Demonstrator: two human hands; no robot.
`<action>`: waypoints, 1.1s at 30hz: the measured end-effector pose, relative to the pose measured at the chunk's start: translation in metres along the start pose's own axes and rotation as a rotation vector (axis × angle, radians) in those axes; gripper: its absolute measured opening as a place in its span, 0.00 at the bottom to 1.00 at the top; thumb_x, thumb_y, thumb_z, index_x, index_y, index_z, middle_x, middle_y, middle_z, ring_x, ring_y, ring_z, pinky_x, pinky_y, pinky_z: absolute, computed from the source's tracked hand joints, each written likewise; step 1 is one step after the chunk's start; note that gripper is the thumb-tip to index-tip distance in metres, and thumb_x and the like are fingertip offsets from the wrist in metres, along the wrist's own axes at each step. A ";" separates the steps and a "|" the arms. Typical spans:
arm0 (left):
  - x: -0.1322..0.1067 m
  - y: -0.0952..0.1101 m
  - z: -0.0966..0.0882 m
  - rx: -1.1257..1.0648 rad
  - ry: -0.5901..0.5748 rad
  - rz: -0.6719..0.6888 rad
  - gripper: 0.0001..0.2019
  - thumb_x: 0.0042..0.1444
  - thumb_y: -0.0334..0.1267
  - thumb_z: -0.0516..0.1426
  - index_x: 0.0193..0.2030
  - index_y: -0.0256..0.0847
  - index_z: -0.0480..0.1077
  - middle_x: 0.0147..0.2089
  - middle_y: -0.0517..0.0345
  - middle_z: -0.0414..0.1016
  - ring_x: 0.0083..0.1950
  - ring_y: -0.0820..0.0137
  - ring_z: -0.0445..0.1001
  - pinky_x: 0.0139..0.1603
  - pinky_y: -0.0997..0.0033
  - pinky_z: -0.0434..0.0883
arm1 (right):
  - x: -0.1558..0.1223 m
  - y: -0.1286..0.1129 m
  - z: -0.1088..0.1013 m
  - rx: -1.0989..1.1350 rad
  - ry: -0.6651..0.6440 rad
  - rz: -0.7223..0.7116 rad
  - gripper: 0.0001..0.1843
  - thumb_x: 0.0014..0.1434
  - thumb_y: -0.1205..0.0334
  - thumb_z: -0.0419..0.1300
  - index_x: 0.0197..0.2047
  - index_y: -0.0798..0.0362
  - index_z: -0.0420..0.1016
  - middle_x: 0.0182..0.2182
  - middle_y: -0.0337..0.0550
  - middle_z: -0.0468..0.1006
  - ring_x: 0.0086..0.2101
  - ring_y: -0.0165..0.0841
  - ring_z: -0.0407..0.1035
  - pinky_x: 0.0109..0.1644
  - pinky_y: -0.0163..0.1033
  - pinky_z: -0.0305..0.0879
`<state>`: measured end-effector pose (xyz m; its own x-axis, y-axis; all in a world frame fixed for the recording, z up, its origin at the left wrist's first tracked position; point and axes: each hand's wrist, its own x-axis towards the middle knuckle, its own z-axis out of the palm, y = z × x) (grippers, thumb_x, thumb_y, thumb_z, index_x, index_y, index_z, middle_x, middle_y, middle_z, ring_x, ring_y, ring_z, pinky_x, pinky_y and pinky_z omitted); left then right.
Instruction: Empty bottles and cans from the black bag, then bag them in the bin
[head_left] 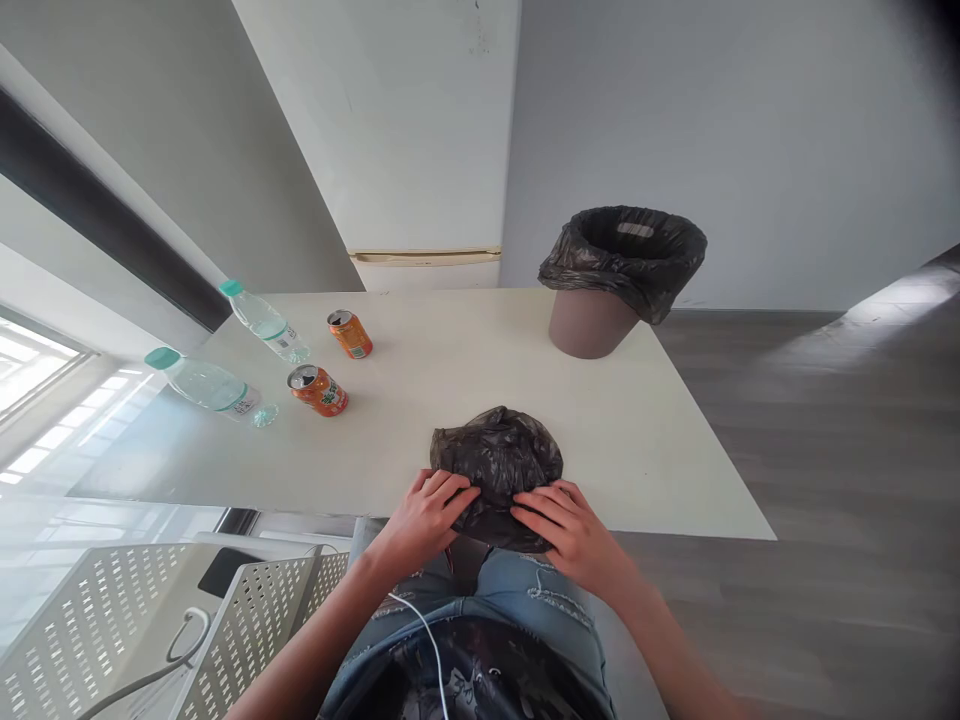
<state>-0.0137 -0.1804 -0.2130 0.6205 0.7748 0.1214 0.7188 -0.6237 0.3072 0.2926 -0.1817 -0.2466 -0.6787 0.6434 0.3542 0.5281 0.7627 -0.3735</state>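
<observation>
A crumpled black plastic garbage bag [499, 450] is bunched at the table's near edge, in front of my lap. My left hand [431, 512] is at its left side, fingers curled onto the plastic. On the right side my right hand [566, 525] grips the bag in the same way, its thumb hidden. A small patch of dull brown shows beneath the bag between my legs; what it is I cannot make out.
At the table's far right stands a brown trash bin [592, 325] lined with a black bag [660, 265]. Two orange cans [321, 392] and two clear bottles with green caps [214, 388] are at the left. A perforated white basket [247, 630] sits below left, near a white cable [427, 630].
</observation>
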 end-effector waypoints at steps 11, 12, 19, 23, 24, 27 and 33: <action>0.060 -0.015 -0.003 -0.415 0.267 -0.486 0.08 0.69 0.39 0.59 0.54 0.47 0.73 0.47 0.56 0.83 0.47 0.59 0.81 0.51 0.59 0.77 | 0.060 0.003 0.000 0.346 0.471 0.806 0.16 0.69 0.50 0.58 0.51 0.50 0.79 0.43 0.48 0.86 0.40 0.43 0.80 0.45 0.44 0.76; 0.068 -0.013 -0.003 -0.343 0.344 -0.504 0.08 0.71 0.40 0.59 0.54 0.46 0.73 0.48 0.53 0.82 0.50 0.57 0.81 0.54 0.57 0.76 | 0.065 0.008 0.003 0.315 0.476 0.816 0.16 0.70 0.49 0.58 0.51 0.50 0.78 0.43 0.48 0.85 0.41 0.44 0.80 0.46 0.45 0.76; 0.083 0.006 0.020 0.054 0.225 -0.042 0.23 0.77 0.41 0.50 0.74 0.37 0.61 0.77 0.43 0.62 0.79 0.51 0.57 0.80 0.43 0.55 | 0.077 0.015 0.012 -0.032 0.574 0.699 0.21 0.73 0.51 0.54 0.61 0.54 0.74 0.56 0.60 0.78 0.54 0.49 0.74 0.59 0.55 0.73; 0.086 -0.008 0.043 0.127 0.042 -0.062 0.31 0.77 0.45 0.49 0.79 0.28 0.52 0.81 0.40 0.52 0.83 0.49 0.48 0.80 0.42 0.56 | 0.082 0.006 0.007 -0.201 0.249 0.361 0.23 0.76 0.57 0.50 0.69 0.53 0.71 0.72 0.56 0.67 0.71 0.50 0.59 0.76 0.62 0.53; 0.087 -0.011 0.047 0.138 0.025 -0.064 0.31 0.77 0.44 0.49 0.79 0.27 0.51 0.82 0.40 0.51 0.83 0.49 0.46 0.81 0.42 0.55 | 0.083 0.007 0.007 -0.232 0.164 0.328 0.25 0.76 0.59 0.48 0.71 0.52 0.70 0.74 0.53 0.64 0.74 0.50 0.54 0.78 0.65 0.47; 0.087 -0.015 0.051 0.164 0.021 -0.073 0.32 0.78 0.46 0.48 0.81 0.28 0.48 0.82 0.40 0.49 0.84 0.50 0.44 0.81 0.41 0.55 | 0.085 0.014 0.012 -0.296 0.048 0.368 0.29 0.78 0.59 0.43 0.77 0.50 0.63 0.78 0.49 0.57 0.77 0.52 0.46 0.77 0.75 0.36; 0.087 -0.012 0.047 0.155 0.044 -0.085 0.35 0.78 0.49 0.47 0.83 0.31 0.42 0.83 0.41 0.46 0.84 0.52 0.45 0.81 0.41 0.55 | 0.077 0.022 0.025 -0.320 0.070 0.475 0.29 0.79 0.57 0.44 0.78 0.50 0.61 0.76 0.52 0.60 0.74 0.50 0.55 0.77 0.71 0.42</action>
<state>0.0465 -0.1102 -0.2504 0.5432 0.8272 0.1436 0.8100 -0.5614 0.1695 0.2392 -0.1169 -0.2489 -0.3001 0.9147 0.2707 0.9020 0.3644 -0.2314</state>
